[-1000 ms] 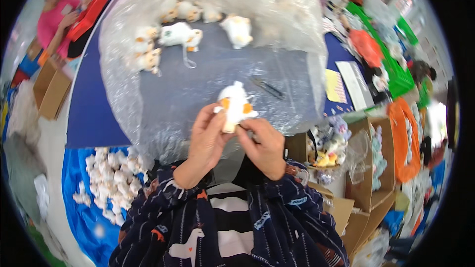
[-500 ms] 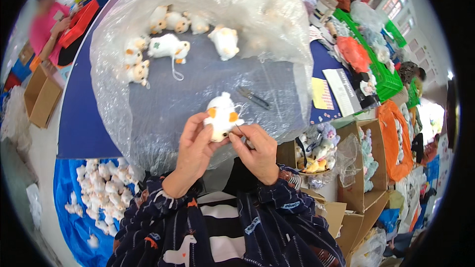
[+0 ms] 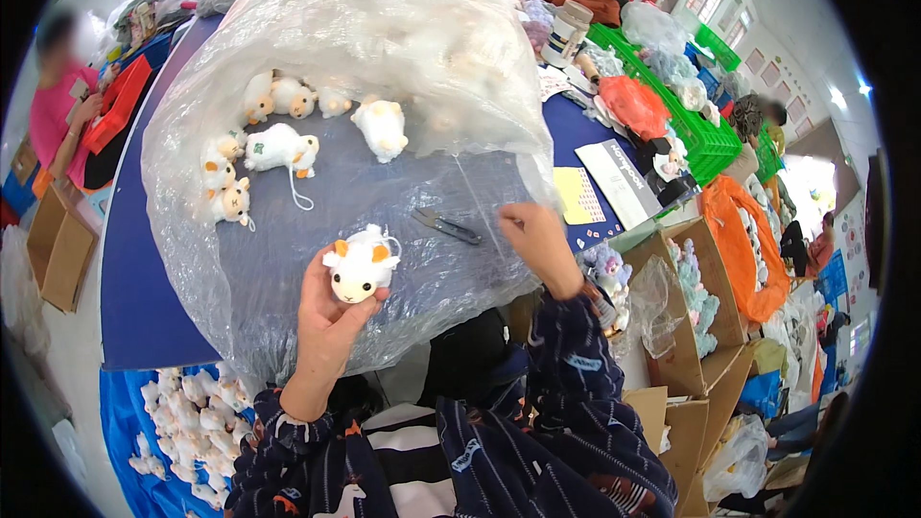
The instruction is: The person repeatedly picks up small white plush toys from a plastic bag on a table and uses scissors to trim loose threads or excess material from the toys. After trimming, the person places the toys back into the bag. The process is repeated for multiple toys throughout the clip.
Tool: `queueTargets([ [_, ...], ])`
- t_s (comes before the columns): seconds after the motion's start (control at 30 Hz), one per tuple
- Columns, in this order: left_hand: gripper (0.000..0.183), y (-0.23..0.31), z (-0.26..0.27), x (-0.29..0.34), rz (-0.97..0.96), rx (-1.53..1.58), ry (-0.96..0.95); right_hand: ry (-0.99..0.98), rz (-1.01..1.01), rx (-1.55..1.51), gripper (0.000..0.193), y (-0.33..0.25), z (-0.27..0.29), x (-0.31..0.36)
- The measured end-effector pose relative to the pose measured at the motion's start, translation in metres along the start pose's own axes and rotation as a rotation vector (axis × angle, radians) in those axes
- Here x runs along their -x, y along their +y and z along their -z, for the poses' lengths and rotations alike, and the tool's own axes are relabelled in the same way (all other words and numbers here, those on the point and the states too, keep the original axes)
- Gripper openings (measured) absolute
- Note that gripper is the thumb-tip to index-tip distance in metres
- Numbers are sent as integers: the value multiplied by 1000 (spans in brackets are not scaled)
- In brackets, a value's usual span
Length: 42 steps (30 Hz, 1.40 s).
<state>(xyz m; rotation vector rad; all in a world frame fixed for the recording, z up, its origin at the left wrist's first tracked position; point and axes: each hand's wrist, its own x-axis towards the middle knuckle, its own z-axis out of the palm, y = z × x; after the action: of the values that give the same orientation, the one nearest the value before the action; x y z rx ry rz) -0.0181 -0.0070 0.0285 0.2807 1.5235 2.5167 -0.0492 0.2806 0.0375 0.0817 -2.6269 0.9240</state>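
- Left hand [image 3: 326,312]: thumb and fingers pinch a small white plush animal toy with orange ears and black eyes [image 3: 363,267] by its sides, raised over the near middle of the worktop [image 3: 144,312], face toward the wearer.
- Right hand [image 3: 542,245]: apart from the toy, fingers curled together; whether they pinch anything fine cannot be told. Dark metal snips [image 3: 446,225] lie just left of it.
- Handling (judged): light, soft, springy, not slippery; best held around the rounded body, clear of ears and stitched face.
- Large clear plastic bag [image 3: 345,0], spread across the worktop: similar white plush toys [image 3: 381,129] at its far left.
- Blue plastic sheet [image 3: 123,422], near left: heaped small white plush pieces [image 3: 197,422].
- Brown cardboard box [image 3: 727,312], right: pale teal plush [image 3: 698,302].
- Orange sack [image 3: 721,230], farther right: white pieces.
- Green plastic crate [image 3: 715,149], far right: bagged items.
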Motion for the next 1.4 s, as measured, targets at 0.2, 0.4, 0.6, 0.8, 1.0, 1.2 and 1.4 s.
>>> queueTargets([
  [0.2,69,-2,-4,-9,-196,-196,33,771,-137,-76,17,54,46,-5],
  [0.4,66,-10,4,-20,-284,-716,145,482,-123,383,20,111,29,-9],
  [0.6,62,-20,14,-24,-381,-688,210,553,-11,-213,23,-29,32,16],
  [0.8,58,-21,15,-22,-318,-648,139,-132,94,-603,56,-103,-77,26],
  [1.0,48,-7,40,-6,-210,-525,162,-323,172,-685,58,-126,-88,22],
  [1.2,46,59,95,82,-460,-802,81,-569,136,-660,40,-149,-96,-17],
  [1.4,70,138,147,184,-125,-1774,871,-67,219,-344,46,-112,-158,-106],
])
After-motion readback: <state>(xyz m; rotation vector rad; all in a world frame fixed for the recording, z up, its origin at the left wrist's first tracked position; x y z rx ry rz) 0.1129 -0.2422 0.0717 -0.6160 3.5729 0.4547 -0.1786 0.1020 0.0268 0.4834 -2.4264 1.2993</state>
